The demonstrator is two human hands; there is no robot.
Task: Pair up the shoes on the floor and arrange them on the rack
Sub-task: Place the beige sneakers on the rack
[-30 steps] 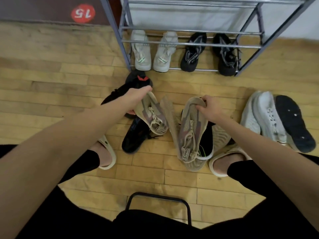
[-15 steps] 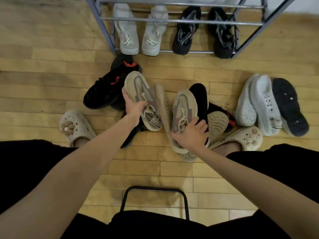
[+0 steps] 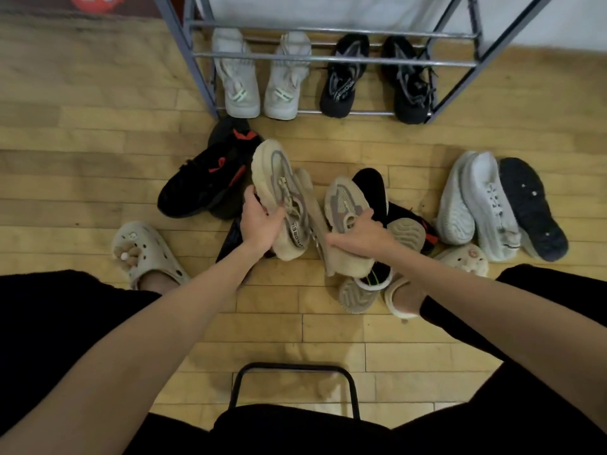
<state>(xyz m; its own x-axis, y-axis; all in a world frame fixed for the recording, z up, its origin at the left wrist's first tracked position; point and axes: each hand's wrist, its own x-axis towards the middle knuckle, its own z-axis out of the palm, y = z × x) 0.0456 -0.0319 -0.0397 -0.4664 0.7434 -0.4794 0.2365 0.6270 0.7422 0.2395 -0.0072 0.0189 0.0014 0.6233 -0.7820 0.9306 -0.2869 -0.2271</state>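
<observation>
My left hand (image 3: 261, 223) grips a beige knit sneaker (image 3: 279, 178) by its side, toe pointing away, lifted over the pile. My right hand (image 3: 359, 234) holds the matching beige sneaker (image 3: 343, 200) near its laces. A grey metal shoe rack (image 3: 331, 57) stands ahead; its bottom shelf carries a pale grey pair (image 3: 259, 83) on the left and a black pair (image 3: 377, 83) on the right. Black sneakers with red marks (image 3: 210, 185) lie left of my hands.
A white sneaker pair (image 3: 483, 205) and an upturned dark sole (image 3: 532, 208) lie on the wooden floor at right. More black and beige shoes (image 3: 377, 198) sit under my right hand. My feet wear cream clogs (image 3: 144, 254). A black stool frame (image 3: 292, 385) is below.
Both hands slid from the toes of the beige sneakers back to their middles and now grip them there. The left sneaker has risen and its toe points away.
</observation>
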